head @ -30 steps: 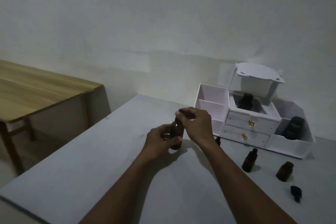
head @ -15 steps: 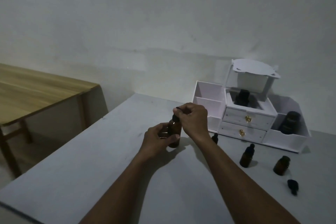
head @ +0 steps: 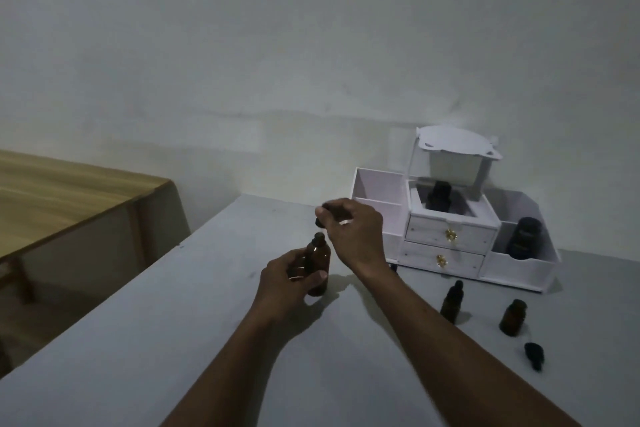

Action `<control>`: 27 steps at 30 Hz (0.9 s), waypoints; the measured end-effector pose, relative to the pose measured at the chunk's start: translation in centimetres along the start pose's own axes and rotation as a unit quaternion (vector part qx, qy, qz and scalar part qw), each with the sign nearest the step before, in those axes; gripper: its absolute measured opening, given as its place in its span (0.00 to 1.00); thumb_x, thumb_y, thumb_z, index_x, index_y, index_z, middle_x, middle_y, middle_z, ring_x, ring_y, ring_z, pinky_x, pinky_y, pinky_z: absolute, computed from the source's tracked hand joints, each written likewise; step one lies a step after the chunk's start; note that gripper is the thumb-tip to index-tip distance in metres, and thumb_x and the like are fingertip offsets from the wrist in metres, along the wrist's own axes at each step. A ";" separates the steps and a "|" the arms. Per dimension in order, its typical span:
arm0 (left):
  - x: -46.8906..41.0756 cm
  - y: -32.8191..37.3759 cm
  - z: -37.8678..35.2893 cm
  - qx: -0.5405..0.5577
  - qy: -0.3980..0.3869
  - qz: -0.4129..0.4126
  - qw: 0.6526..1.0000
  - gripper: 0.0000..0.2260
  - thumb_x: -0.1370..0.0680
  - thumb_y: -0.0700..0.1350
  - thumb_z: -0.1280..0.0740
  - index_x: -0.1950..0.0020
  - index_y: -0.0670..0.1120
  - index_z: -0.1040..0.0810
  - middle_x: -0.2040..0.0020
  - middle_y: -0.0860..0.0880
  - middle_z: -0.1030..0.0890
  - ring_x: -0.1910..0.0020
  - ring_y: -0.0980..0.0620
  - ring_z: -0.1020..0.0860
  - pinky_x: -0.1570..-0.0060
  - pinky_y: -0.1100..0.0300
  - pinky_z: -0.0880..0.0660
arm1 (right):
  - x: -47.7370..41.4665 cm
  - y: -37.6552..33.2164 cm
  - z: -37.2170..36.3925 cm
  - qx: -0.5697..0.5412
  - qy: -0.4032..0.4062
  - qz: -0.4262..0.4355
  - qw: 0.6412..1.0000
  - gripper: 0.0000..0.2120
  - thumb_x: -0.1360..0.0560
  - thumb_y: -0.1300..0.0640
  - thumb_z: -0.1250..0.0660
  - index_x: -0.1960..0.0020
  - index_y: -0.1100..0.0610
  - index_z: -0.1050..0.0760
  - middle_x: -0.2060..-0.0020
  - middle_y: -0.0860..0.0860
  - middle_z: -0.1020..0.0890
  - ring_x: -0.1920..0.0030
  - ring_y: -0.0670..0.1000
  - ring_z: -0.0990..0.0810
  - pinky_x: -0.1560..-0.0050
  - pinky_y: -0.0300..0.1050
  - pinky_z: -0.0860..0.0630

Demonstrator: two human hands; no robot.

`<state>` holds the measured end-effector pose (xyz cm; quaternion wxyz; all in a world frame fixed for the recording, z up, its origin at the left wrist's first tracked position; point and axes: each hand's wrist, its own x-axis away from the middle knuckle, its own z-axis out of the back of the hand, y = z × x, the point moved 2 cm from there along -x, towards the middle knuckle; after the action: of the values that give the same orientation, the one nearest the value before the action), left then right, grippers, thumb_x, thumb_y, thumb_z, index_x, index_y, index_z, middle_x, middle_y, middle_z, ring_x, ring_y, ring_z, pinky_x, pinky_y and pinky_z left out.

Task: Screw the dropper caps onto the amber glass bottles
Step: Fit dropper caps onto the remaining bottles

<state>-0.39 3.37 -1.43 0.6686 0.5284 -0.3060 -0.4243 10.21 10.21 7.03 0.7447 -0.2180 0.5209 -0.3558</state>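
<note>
While standing upright on the grey table (head: 145, 322), amber bottle (head: 318, 262) wrapped by left hand (head: 287, 279). At twelve o'clock, just above its neck, right hand (head: 353, 234) pinching what looks like a dropper cap (head: 320, 218), apart from the bottle.

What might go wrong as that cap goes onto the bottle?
The right hand pinches the cap above and slightly off the bottle neck, so it may go on crooked. The left hand grips only one side of the bottle, which might tip. A loose cap lies near the right forearm and may get knocked.
</note>
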 end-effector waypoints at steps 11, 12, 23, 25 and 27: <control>2.5 2.2 0.8 0.022 0.166 -0.169 0.971 0.25 0.28 0.46 0.23 0.33 0.53 0.26 0.40 0.52 0.21 0.45 0.54 0.23 0.52 0.63 0.25 | -3.4 -5.7 8.8 -0.103 0.102 0.064 0.987 0.06 0.24 0.55 0.29 0.49 0.56 0.18 0.61 0.45 0.16 0.60 0.40 0.16 0.56 0.31 0.21; 3.0 2.6 0.6 0.026 0.175 -0.187 0.966 0.22 0.27 0.45 0.24 0.36 0.54 0.25 0.44 0.54 0.20 0.47 0.55 0.21 0.55 0.65 0.25 | -3.2 -5.7 9.9 -0.102 0.113 0.066 0.986 0.06 0.24 0.55 0.29 0.50 0.56 0.18 0.61 0.44 0.16 0.59 0.40 0.16 0.55 0.32 0.20; 9.6 5.8 -11.1 0.042 -0.098 -0.158 0.982 0.05 0.25 0.45 0.26 0.51 0.54 0.18 0.54 0.56 0.16 0.53 0.63 0.19 0.51 0.65 0.20 | 2.1 1.4 20.9 -0.008 0.195 0.026 0.980 0.07 0.24 0.54 0.30 0.47 0.51 0.19 0.57 0.43 0.16 0.56 0.38 0.17 0.54 0.32 0.20; 10.1 6.3 -13.6 0.029 -0.137 -0.143 0.980 0.06 0.24 0.45 0.27 0.49 0.54 0.18 0.53 0.57 0.17 0.53 0.65 0.20 0.54 0.70 0.23 | 3.0 3.0 22.8 -0.004 0.207 -0.001 0.978 0.08 0.24 0.53 0.30 0.47 0.53 0.18 0.56 0.48 0.14 0.56 0.43 0.15 0.53 0.39 0.19; 10.2 6.8 -16.0 0.016 -0.167 -0.129 0.977 0.10 0.24 0.46 0.27 0.44 0.54 0.19 0.50 0.58 0.18 0.52 0.65 0.20 0.55 0.72 0.24 | 3.9 4.1 24.4 -0.011 0.226 -0.023 0.974 0.07 0.24 0.54 0.30 0.47 0.52 0.18 0.57 0.48 0.14 0.58 0.41 0.15 0.56 0.38 0.18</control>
<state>19.58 1.97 0.65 0.5389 0.4958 -0.3498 -0.5843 34.98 8.82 10.59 0.5969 -0.1520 0.6746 -0.4069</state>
